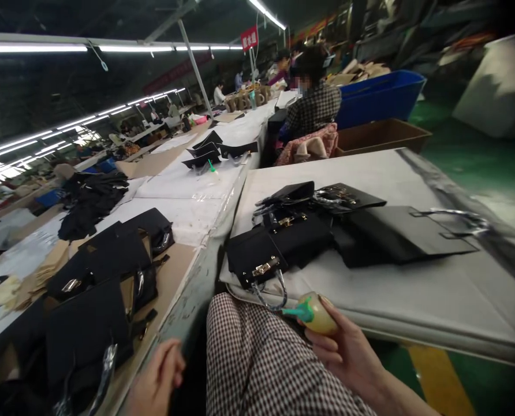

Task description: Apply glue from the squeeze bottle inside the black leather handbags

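Observation:
My right hand [348,349] is wrapped round a squeeze glue bottle [320,314], yellowish with a green nozzle pointing left. The bottle is held above my checked trousers, near the front edge of the right table. Just beyond the nozzle lies a black handbag [257,254] with a gold clasp and a plastic-wrapped handle. My left hand [160,370] is low beside the left table's edge, its fingers curled in with nothing visible in them. Nearest to it are stacked black handbags [86,329], some with wrapped handles.
More black bag pieces [400,231] lie on the right table [370,294]. Farther along the left table are black flaps [203,153] and a green nozzle [212,166]. A person in a checked top [316,107] sits ahead, beside a blue bin [381,98] and a brown bin [383,136].

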`<control>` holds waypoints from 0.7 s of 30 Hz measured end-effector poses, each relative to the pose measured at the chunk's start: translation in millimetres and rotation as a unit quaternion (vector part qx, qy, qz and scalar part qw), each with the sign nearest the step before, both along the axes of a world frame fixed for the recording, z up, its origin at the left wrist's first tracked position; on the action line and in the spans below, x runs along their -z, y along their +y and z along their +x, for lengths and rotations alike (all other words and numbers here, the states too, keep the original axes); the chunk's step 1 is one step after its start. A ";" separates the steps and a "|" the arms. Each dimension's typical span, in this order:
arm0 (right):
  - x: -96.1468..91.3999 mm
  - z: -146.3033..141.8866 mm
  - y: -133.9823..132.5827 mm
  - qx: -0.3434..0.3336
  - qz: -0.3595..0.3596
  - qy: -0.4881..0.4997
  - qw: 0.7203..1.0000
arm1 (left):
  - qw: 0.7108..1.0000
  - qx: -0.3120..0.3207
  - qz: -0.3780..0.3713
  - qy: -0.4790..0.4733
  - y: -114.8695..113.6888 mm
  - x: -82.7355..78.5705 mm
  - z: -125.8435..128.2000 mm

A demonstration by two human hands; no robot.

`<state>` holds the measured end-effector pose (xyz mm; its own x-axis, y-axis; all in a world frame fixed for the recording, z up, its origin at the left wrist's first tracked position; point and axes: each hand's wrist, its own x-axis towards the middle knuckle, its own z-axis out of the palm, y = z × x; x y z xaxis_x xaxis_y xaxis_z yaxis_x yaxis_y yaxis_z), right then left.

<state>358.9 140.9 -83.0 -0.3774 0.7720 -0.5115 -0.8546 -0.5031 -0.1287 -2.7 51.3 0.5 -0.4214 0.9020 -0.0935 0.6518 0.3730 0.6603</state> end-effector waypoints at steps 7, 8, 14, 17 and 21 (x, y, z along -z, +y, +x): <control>1.0 38.1 -14.3 0.067 0.007 -0.036 0.997 | 0.906 0.409 -0.034 0.107 151.3 107.2 171.3; 1.6 44.1 -16.6 0.065 0.007 -0.047 0.997 | 0.896 0.423 -0.049 0.122 158.2 117.8 185.7; 4.1 71.3 -19.8 0.008 0.025 -0.048 0.998 | 0.926 0.358 -0.039 0.113 161.6 112.7 186.2; -2.5 72.3 -13.4 0.024 0.042 -0.054 0.997 | 0.963 0.262 0.020 0.054 161.7 60.2 143.5; -15.4 58.5 -2.9 0.049 0.040 -0.079 0.995 | 0.978 0.099 0.156 -0.098 143.3 -39.9 86.0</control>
